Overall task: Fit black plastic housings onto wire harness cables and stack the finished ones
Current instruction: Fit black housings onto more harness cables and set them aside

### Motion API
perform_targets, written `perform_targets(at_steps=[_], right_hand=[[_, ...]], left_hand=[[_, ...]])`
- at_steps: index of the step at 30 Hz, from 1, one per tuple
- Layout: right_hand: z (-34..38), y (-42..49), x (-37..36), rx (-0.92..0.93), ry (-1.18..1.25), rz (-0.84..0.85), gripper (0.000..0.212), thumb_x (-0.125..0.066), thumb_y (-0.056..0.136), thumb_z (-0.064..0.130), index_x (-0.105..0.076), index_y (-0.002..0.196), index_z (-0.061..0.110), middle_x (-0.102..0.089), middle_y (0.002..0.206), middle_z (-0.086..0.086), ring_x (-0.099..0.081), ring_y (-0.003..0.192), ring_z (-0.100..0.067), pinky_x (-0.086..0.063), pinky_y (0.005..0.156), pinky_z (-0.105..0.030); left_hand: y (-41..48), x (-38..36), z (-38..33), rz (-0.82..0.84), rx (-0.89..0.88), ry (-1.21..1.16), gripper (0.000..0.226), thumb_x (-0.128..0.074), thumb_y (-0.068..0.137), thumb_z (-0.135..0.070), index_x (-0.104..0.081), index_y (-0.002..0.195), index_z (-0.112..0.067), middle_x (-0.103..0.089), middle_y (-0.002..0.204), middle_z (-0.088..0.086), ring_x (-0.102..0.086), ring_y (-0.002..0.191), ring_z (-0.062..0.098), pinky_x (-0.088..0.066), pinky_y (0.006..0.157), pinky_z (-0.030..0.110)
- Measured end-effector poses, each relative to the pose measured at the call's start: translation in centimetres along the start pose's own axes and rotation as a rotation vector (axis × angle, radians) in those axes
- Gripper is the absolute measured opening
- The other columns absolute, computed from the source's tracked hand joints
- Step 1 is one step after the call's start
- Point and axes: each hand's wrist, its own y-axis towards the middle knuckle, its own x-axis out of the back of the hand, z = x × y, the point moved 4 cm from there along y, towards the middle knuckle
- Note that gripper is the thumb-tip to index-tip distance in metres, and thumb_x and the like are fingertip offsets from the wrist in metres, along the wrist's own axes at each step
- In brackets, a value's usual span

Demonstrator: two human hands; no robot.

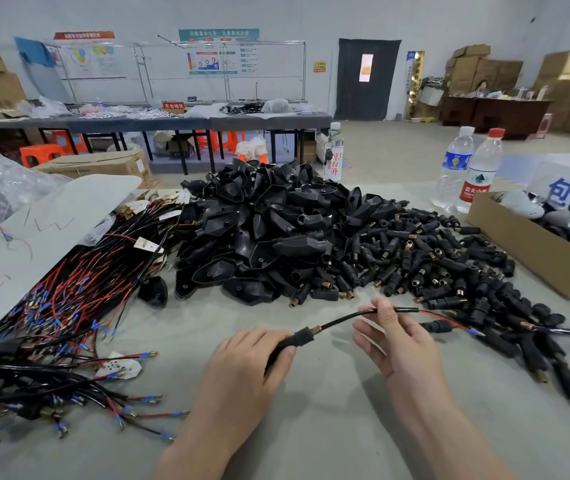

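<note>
Here, the left grip curls around a black threaded sleeve on the cable; the right grip pinches that cable above the bench.

The fingers of the left hand grip a matt black plastic connector sleeve with a ribbed, brass-coloured metal tip. A glossy black insulated cable runs from it to the fingers of the right hand. Past them, smooth red wire ends in a blue plastic crimp sleeve. Beyond both sets of fingers are black plastic housings, smooth with a dull sheen, and matt black connectors with brass-coloured ends. Under the fingers the tabletop is matt grey. Right of them is a plain brown cardboard box.
</note>
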Motion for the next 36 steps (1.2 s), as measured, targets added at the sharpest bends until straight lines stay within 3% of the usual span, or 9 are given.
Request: perform_targets(at_steps=[3, 6, 13, 18, 22, 25, 28, 31, 36], right_hand=[[-1.9, -0.8, -1.7, -0.130, 0.002, 0.171, 0.026, -0.074, 0.081, 0.034, -0.077, 0.095, 0.012, -0.076, 0.100, -0.009, -0.073, 0.087, -0.022, -0.063, 0.076, -0.038], [-3.3, -1.7, -3.0, -0.143, -0.140, 0.284, 0.021, -0.075, 0.077, 0.030, -0.079, 0.095, 0.019, -0.074, 0.102, -0.015, -0.071, 0.095, -0.027, -0.060, 0.074, -0.033], [-1.9, -1.2, -2.3, -0.017, -0.204, 0.229, 0.030, -0.068, 0.078, 0.045, -0.080, 0.094, 0.023, -0.077, 0.101, -0.004, -0.074, 0.090, -0.016, -0.058, 0.068, -0.025], [-2.4, -1.3, -2.5, -0.081, -0.171, 0.225, 0.030, -0.069, 0.081, 0.033, -0.074, 0.102, 0.012, -0.076, 0.099, -0.011, -0.075, 0.087, -0.023, -0.059, 0.066, -0.027], [-3.0, -1.7, -3.1, -0.113, -0.240, 0.256, 0.017, -0.065, 0.093, 0.015, -0.070, 0.107, 0.005, -0.074, 0.100, -0.020, -0.074, 0.086, -0.023, -0.059, 0.066, -0.025], [-2.4, -1.3, -2.5, -0.092, -0.167, 0.172, 0.019, -0.062, 0.096, 0.014, -0.068, 0.109, 0.003, -0.075, 0.100, -0.018, -0.075, 0.082, -0.021, -0.058, 0.064, -0.022], [-2.2, -1.1, -2.1, -0.099, -0.107, 0.127, 0.020, -0.062, 0.096, 0.017, -0.068, 0.110, 0.005, -0.073, 0.106, -0.019, -0.076, 0.087, -0.023, -0.059, 0.065, -0.023], [-2.1, -1.1, -2.1, -0.096, -0.095, 0.126, 0.021, -0.060, 0.096, 0.021, -0.069, 0.110, 0.007, -0.074, 0.106, -0.017, -0.076, 0.090, -0.026, -0.059, 0.065, -0.024], [-1.6, -1.1, -2.1, -0.027, -0.167, 0.155, 0.024, -0.054, 0.100, 0.029, -0.070, 0.107, 0.013, -0.078, 0.097, -0.011, -0.076, 0.088, -0.027, -0.060, 0.066, -0.026]], left_hand=[[0.1, -0.3, -0.1, -0.003, 0.007, -0.035, 0.034, -0.042, 0.095, -0.047, -0.069, 0.105, -0.029, -0.061, 0.090, -0.021, -0.055, 0.084, 0.004, -0.048, 0.075, 0.026], [0.0, -0.6, -0.5, 0.013, -0.039, -0.053, 0.030, -0.044, 0.097, -0.044, -0.067, 0.107, -0.028, -0.062, 0.091, -0.018, -0.057, 0.083, 0.007, -0.050, 0.072, 0.030], [0.2, -0.7, -0.2, 0.012, -0.045, -0.065, 0.030, -0.044, 0.097, -0.045, -0.067, 0.105, -0.028, -0.058, 0.088, -0.020, -0.054, 0.082, 0.005, -0.048, 0.073, 0.029], [0.1, -0.7, -0.2, 0.022, -0.059, -0.054, 0.028, -0.044, 0.098, -0.046, -0.065, 0.106, -0.030, -0.056, 0.088, -0.023, -0.053, 0.082, 0.003, -0.047, 0.073, 0.027], [0.2, -0.7, -0.2, 0.045, -0.045, -0.078, 0.028, -0.049, 0.094, -0.049, -0.064, 0.110, -0.032, -0.060, 0.094, -0.022, -0.056, 0.089, 0.002, -0.047, 0.079, 0.027], [0.0, -0.6, 0.8, 0.078, 0.014, -0.063, 0.047, -0.054, 0.084, -0.055, -0.060, 0.122, -0.029, -0.059, 0.103, -0.021, -0.058, 0.098, 0.005, -0.046, 0.089, 0.028], [-0.2, -0.7, 1.3, 0.116, 0.034, -0.062, 0.048, -0.064, 0.086, -0.046, -0.052, 0.130, -0.030, -0.056, 0.112, -0.021, -0.055, 0.106, 0.004, -0.046, 0.095, 0.028], [-0.3, -0.4, 1.1, 0.062, 0.068, -0.134, 0.039, -0.065, 0.089, -0.035, -0.048, 0.124, -0.035, -0.058, 0.107, -0.023, -0.057, 0.102, 0.001, -0.050, 0.088, 0.028], [-0.1, 0.4, 0.5, 0.003, 0.084, -0.190, 0.020, -0.050, 0.086, -0.045, -0.050, 0.105, -0.040, -0.058, 0.091, -0.022, -0.059, 0.085, 0.003, -0.051, 0.070, 0.027]])
